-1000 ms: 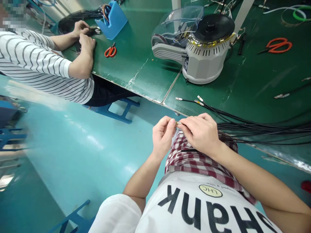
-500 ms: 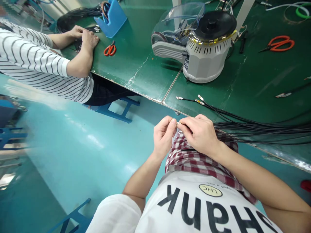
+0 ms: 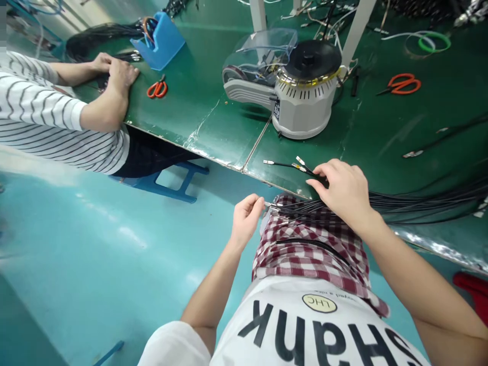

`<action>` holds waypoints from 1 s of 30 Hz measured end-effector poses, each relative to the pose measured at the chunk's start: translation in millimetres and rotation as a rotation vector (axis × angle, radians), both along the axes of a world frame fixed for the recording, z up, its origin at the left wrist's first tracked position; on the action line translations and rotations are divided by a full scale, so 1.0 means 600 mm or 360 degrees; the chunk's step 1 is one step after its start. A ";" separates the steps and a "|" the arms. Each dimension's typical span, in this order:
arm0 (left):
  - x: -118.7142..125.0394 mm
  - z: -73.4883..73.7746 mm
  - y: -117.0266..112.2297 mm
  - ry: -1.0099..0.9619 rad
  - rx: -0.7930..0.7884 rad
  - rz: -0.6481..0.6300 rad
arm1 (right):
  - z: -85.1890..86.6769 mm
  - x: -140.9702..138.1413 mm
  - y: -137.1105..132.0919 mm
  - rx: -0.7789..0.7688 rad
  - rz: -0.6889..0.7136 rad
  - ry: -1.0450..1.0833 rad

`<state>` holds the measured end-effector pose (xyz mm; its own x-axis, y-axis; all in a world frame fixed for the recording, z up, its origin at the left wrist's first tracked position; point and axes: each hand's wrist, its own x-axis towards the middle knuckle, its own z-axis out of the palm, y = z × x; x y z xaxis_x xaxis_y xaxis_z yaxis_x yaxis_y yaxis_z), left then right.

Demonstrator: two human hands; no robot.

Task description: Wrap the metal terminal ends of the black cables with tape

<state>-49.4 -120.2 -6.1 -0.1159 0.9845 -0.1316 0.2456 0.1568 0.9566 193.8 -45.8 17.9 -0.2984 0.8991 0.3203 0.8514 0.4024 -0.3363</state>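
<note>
**Status change:** the L hand (image 3: 246, 219) and R hand (image 3: 343, 192), joined at one metal terminal in the earlier views, are now well apart. Result: no terminal is held btwn both hands.

**L hand:** over the lap, fingers (image 3: 256, 203) drawn together at the ends of the black wires (image 3: 415, 203). Wire-end terminals (image 3: 273, 207) project just beside them. Clamp on these: cannot be confirmed from this view.

**R hand:** raised to the tabletop (image 3: 213, 132) edge, fingers spread apart, tips resting on the wires, not clamped.

**Wire location:** bundle enters from the right, crosses the tabletop edge and lies over the checked cloth (image 3: 305, 249) on the lap. A short group w/ loose terminals (image 3: 299, 163) lies on the tabletop, just ahead of the R hand.

**Nearby:** gray tape dispenser (image 3: 305, 101), orange scissors (image 3: 157, 89), second orange scissors (image 3: 400, 84), blue holder (image 3: 158, 43). At left, a co-worker's hands (image 3: 118, 76) rest on the tabletop, striped sleeve (image 3: 49, 114) in view.
</note>
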 end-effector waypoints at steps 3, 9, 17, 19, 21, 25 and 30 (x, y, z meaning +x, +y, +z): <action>-0.003 -0.008 0.012 0.0293 0.0133 0.0053 | -0.023 0.028 0.017 0.0039 -0.0066 -0.0194; 0.024 0.026 0.033 0.0511 0.0522 0.0063 | -0.013 0.030 0.006 0.0060 -0.0063 0.0092; 0.079 0.061 0.057 -0.0403 0.0314 -0.0171 | 0.030 0.049 -0.049 0.0058 0.0344 0.0507; 0.088 0.067 0.057 -0.0388 0.0340 -0.0169 | 0.034 0.048 -0.055 0.0062 0.0383 0.0506; 0.094 0.075 0.052 -0.0358 0.0354 -0.0165 | 0.041 0.038 -0.058 0.0067 0.0374 0.0502; 0.099 0.090 0.033 -0.0360 0.0355 -0.0162 | 0.056 -0.001 -0.063 0.0086 0.0338 0.0534; 0.101 0.098 0.016 -0.0432 0.0341 -0.0095 | 0.062 -0.034 -0.071 0.0172 0.0357 0.0522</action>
<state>11.2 -110.5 52.7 -0.0463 0.9971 0.0610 -0.0195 -0.0619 0.9979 173.4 -88.5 54.8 -0.3492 0.7793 0.5203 0.5934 0.6137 -0.5208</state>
